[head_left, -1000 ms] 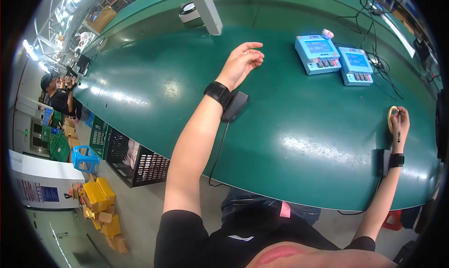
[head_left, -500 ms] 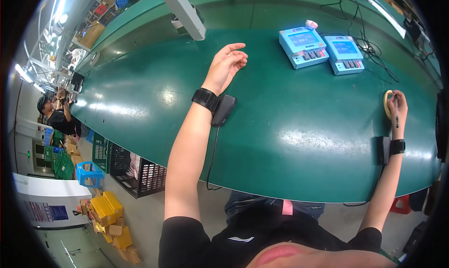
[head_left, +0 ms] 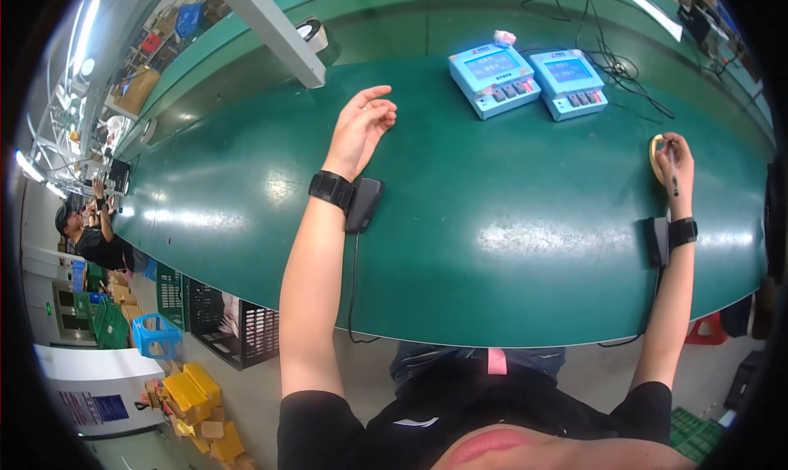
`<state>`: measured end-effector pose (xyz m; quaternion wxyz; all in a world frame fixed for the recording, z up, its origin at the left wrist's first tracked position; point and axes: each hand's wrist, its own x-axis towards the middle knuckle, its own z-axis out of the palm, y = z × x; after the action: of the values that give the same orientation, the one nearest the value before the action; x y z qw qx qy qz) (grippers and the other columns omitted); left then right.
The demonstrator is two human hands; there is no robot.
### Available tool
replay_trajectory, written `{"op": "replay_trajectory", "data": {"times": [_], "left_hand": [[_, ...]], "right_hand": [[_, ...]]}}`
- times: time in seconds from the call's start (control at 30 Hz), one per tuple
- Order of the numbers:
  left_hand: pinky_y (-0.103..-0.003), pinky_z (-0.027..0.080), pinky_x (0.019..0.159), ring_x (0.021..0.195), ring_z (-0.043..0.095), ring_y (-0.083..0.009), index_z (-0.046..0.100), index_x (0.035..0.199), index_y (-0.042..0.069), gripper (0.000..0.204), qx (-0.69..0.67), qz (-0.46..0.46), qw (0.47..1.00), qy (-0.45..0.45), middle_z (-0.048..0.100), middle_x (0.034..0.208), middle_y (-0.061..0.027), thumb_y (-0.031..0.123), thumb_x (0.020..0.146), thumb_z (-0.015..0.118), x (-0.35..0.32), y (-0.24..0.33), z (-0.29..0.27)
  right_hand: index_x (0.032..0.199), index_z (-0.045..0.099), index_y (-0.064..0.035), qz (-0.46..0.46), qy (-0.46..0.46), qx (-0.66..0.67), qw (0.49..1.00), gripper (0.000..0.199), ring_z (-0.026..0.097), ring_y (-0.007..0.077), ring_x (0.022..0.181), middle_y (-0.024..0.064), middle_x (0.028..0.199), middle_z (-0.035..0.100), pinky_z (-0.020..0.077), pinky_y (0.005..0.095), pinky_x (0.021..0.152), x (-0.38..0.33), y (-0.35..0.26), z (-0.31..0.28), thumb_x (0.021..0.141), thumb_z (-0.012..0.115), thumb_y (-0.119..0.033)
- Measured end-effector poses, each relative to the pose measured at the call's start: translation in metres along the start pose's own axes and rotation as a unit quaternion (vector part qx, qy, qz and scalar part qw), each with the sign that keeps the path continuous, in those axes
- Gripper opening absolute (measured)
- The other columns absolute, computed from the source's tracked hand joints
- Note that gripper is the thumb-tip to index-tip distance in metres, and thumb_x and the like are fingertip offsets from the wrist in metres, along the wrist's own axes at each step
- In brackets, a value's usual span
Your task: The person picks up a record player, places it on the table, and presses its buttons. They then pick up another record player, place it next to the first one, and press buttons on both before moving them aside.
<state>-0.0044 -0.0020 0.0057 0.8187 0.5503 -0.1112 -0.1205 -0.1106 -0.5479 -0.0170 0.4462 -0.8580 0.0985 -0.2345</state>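
Observation:
My left hand (head_left: 359,133) is over the green table (head_left: 443,248), left of two light-blue boxes with screens, a larger box (head_left: 495,80) and a smaller box (head_left: 568,84). Its fingers are loosely bent and apart, with nothing in them. Toward the right end of the table, my right hand (head_left: 683,154) is closed on a slim pen (head_left: 675,178) that points back toward my wrist. A pale yellow ring (head_left: 655,160), like a tape roll, stands on edge against those fingers; whether they grip it I cannot tell.
Both wrists wear black straps with dark cabled modules, the left module (head_left: 364,206) and the right module (head_left: 657,240). Black cables (head_left: 624,72) tangle behind the boxes. A grey post (head_left: 271,31) rises at the far edge. Another person (head_left: 98,236) works at the far left.
The whole view has shifted, so the table, boxes and both hands sit further left in the picture. My left hand keeps its loose pose, and the right still holds the pen.

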Motion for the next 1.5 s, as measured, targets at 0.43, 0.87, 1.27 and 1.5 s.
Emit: {"op": "replay_trajectory", "data": {"times": [0.43,0.87,1.27,1.5], "left_hand": [[-0.026,0.046,0.081,0.088,0.055,-0.0132,0.048,0.124,-0.002,0.035,0.023,0.015,1.0,0.002,0.059,0.097,-0.0073,0.006,0.09,0.052,-0.002,0.001,-0.004],[-0.044,0.031,0.105,0.125,0.042,-0.0385,0.036,0.137,-0.002,0.111,0.669,-0.054,0.635,0.382,0.043,0.133,-0.0289,0.064,0.057,0.076,0.194,0.042,-0.027],[-0.045,0.037,0.101,0.123,0.045,-0.0402,0.038,0.132,-0.001,0.109,0.705,-0.114,0.575,0.398,0.045,0.132,-0.0296,0.062,0.052,0.076,0.26,0.04,-0.082],[-0.034,0.045,0.085,0.096,0.059,-0.0262,0.044,0.122,0.002,0.084,0.572,-0.001,0.776,0.264,0.059,0.102,-0.0162,0.053,0.061,0.072,0.195,0.101,-0.091]], "right_hand": [[0.109,0.055,-0.0013,-0.009,0.012,0.009,1.0,0.031,0.05,0.0077,0.078,-0.0005,0.084,0.052,0.0415,0.0196,0.073,-0.004,-0.011,0.008,0.079,0.058,0.001],[0.103,0.057,-0.0029,0.008,0.061,-0.028,0.998,0.025,0.051,0.0081,0.069,0.0006,0.076,0.054,0.0438,0.0214,0.067,-0.01,-0.028,0.017,0.078,0.06,-0.002],[0.104,0.054,-0.0019,0.063,0.038,-0.028,0.997,0.027,0.049,0.0071,0.072,-0.001,0.078,0.052,0.042,0.0211,0.069,-0.011,-0.042,0.016,0.078,0.062,-0.001],[0.104,0.055,-0.0023,0.021,0.036,-0.01,0.999,0.027,0.05,0.0075,0.071,-0.0002,0.078,0.053,0.0429,0.0216,0.068,-0.008,-0.041,0.025,0.078,0.063,-0.003]]}}
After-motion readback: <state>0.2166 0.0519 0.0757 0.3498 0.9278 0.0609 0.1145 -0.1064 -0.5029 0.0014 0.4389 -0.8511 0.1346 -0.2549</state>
